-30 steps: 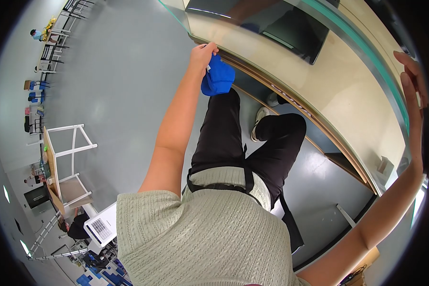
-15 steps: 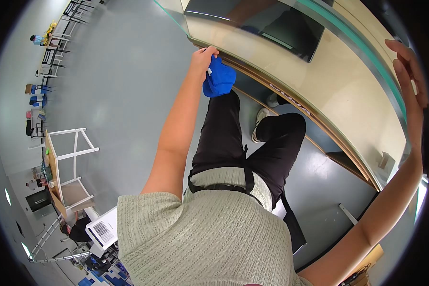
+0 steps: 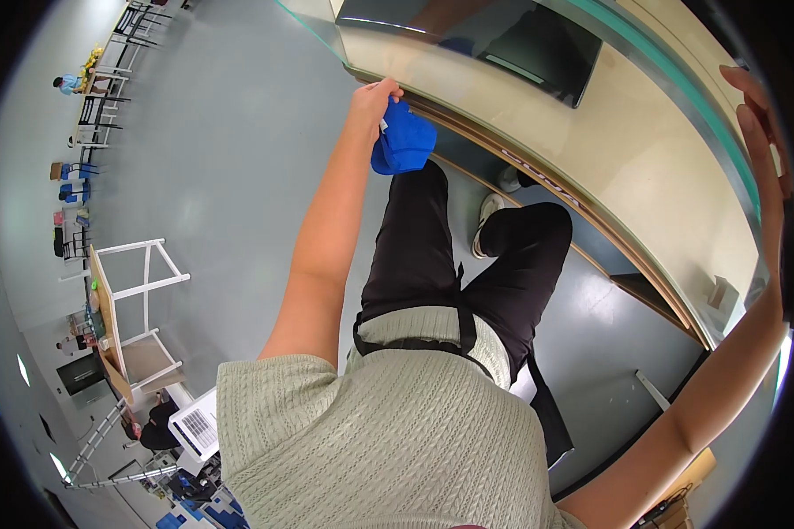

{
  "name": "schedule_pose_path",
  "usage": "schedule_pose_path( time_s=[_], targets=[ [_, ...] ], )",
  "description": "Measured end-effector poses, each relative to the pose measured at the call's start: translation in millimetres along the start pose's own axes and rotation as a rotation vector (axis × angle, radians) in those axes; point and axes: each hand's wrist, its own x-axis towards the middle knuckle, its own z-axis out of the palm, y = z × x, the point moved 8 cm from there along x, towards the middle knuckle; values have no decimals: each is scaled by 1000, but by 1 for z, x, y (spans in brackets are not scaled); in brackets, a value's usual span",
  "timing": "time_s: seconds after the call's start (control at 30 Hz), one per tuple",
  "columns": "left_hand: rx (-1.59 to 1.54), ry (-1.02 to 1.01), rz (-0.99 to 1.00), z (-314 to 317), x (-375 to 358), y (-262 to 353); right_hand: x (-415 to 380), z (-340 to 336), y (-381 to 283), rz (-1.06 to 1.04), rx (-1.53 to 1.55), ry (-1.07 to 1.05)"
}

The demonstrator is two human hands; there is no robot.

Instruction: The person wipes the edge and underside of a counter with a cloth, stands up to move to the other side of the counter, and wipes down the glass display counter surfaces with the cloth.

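Your left hand (image 3: 372,95) grips the blue cloth (image 3: 403,139) against the glass edge (image 3: 313,26) at twelve o'clock; your right hand (image 3: 763,132) rests flat, open and empty, at two o'clock.

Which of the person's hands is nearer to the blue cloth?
The left. The left hand grips the blue cloth at the glass edge; the right hand is raised flat far off on the other side.

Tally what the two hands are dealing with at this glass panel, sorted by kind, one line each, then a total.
Blue cloth, bunched in the left hand: 1
Glass panel, with the right hand flat at its far edge: 1
Hands at work: 2
Total: 4
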Motion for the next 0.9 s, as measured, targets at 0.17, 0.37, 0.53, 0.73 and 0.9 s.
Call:
schedule_pose_path(
  time_s=[0.17,0.37,0.53,0.73,0.9],
  targets=[
    [15,21,-15,-1,0,0,0,-1,6,31,21,-24],
    [63,32,37,-2,-1,5,-2,-1,4,30,17,21],
    [65,52,41,-3,0,7,-1,-4,3,37,60,50],
    [54,90,49,-4,-1,7,-7,0,9,97,38,-10],
    [-13,76,-6,1,-5,1,-33,15,25,265,-65,-1]
  ],
)
